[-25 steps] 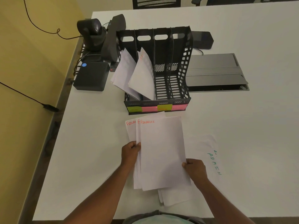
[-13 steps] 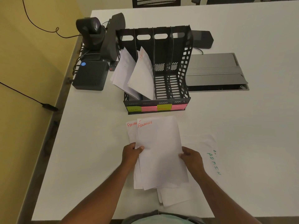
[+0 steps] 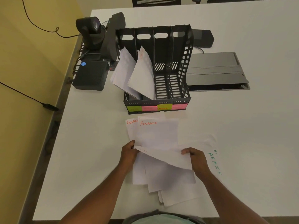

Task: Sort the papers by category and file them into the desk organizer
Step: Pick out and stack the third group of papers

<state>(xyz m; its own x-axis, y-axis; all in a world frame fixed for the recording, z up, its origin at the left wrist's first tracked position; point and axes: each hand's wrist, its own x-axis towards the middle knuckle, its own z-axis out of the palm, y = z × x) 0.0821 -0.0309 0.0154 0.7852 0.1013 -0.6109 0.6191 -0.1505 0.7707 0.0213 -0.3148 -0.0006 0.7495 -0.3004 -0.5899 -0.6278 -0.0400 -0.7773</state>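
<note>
A black desk organizer [image 3: 187,65] with coloured labels on its front stands mid-table; its two left slots hold leaning white papers [image 3: 137,75], its two right slots hold none. In front of it lies a loose stack of Finance papers [image 3: 155,135] headed in red. My left hand [image 3: 128,152] grips the stack's left edge. My right hand [image 3: 195,156] pinches the top sheet [image 3: 168,158], whose upper part is curled down towards me. An Admin paper [image 3: 214,160] with green lettering lies under my right hand, and more sheets stick out at the stack's near end.
A black camera [image 3: 90,31], a speaker bar and a small black box [image 3: 90,75] sit at the table's left back. A grey cable hatch [image 3: 215,71] lies right of the organizer. The table's left edge runs along a yellow wall with cables.
The top Finance sheet has been pulled back and folded down towards me, baring the Finance sheet under it. My right hand moved a little up and left on the paper.
</note>
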